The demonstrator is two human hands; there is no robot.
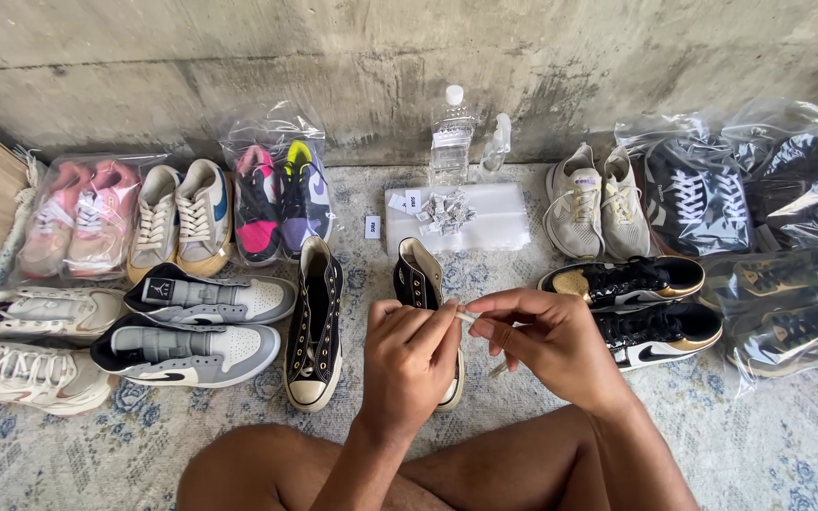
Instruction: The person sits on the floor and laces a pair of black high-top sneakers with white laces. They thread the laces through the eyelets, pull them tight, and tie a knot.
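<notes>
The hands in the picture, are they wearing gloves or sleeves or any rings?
No gloves. The left hand and the right hand are both bare, and so are the forearms, with no sleeves reaching into view. No ring, watch or bracelet shows on the fingers or wrists. The fingernails are short and plain, with no polish to be seen. The person's bare knees show below the arms.

Bright even daylight, soft faint shadows, glare on plastic bags [788, 284], sharp focus, slight edge distortion

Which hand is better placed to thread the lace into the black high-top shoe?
Probably the right hand: it pinches the white lace tip, while the left hand lies against the black high-top shoe.
</notes>
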